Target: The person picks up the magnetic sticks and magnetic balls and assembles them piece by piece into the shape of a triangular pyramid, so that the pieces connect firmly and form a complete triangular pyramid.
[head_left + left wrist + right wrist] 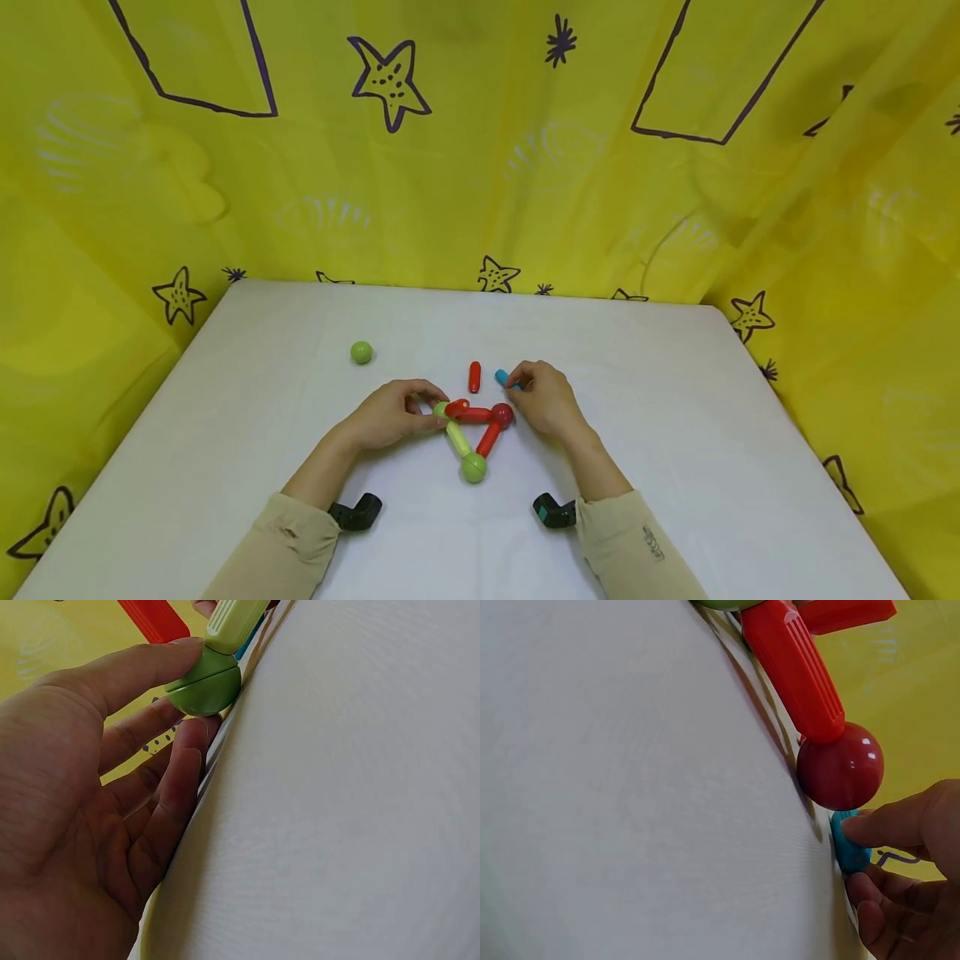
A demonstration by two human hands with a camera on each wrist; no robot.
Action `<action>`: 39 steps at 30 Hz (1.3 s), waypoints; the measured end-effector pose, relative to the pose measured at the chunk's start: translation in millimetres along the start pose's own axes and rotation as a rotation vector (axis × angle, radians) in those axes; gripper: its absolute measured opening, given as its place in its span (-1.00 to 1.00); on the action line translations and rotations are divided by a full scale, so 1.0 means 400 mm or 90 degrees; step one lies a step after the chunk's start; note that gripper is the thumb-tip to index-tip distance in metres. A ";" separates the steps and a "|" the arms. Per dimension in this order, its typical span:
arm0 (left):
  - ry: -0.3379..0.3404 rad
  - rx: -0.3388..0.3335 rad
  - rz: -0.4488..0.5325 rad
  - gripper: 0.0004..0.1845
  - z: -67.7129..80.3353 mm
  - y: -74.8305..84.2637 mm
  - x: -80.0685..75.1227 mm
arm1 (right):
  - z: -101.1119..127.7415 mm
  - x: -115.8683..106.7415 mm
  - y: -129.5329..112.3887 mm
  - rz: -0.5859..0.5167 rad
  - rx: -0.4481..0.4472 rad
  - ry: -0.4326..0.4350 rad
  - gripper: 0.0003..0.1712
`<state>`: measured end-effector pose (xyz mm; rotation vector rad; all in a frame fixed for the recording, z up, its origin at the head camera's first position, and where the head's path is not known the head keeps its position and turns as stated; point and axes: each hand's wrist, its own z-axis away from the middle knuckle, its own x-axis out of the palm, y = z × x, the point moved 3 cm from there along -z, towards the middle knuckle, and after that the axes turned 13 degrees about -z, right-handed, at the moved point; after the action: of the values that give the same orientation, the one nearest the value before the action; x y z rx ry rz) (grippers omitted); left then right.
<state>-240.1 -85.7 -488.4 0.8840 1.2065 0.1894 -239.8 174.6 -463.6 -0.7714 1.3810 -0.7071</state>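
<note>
A triangle of rods and balls lies on the table, made of two red rods (pixel 489 439), a light green rod (pixel 457 439), a dark red ball (pixel 502 415) and two green balls (pixel 473 467). My left hand (pixel 397 414) pinches the green ball (pixel 204 684) at the triangle's far left corner between thumb and fingers. From that ball another red rod (pixel 457 407) sticks up at a slant. Just beyond the dark red ball, my right hand (pixel 547 400) pinches a blue rod (pixel 850 841) by its near end, close over the table.
A loose red rod (pixel 475 377) lies behind the triangle. Farther left rests a single green ball (pixel 362 352). Yellow curtains (pixel 450 183) with star drawings surround the white table (pixel 637 375). Black wrist devices (pixel 358 512) sit by both sleeves.
</note>
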 end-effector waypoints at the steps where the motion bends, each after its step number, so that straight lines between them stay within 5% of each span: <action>1: 0.002 -0.001 -0.001 -0.72 0.000 0.000 -0.001 | -0.002 -0.003 0.001 -0.007 0.001 0.003 -0.95; 11: -0.004 0.008 0.003 -0.72 -0.003 0.007 -0.006 | -0.014 -0.045 0.010 -0.147 0.017 -0.009 -0.50; 21: 0.002 0.002 0.001 -0.72 -0.004 0.008 -0.014 | -0.003 -0.049 -0.028 -0.189 -0.060 -0.149 -0.72; 29: 0.005 0.004 -0.003 -0.71 -0.011 0.003 -0.015 | 0.002 -0.045 -0.037 -0.178 -0.087 -0.205 -0.80; 39: 0.000 0.009 0.009 -0.71 -0.006 -0.003 -0.010 | 0.014 -0.033 -0.038 -0.168 -0.061 -0.256 -0.81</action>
<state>-244.3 -87.5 -486.7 0.9056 1.2039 0.1924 -234.8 177.0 -443.2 -1.1202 0.9623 -0.6481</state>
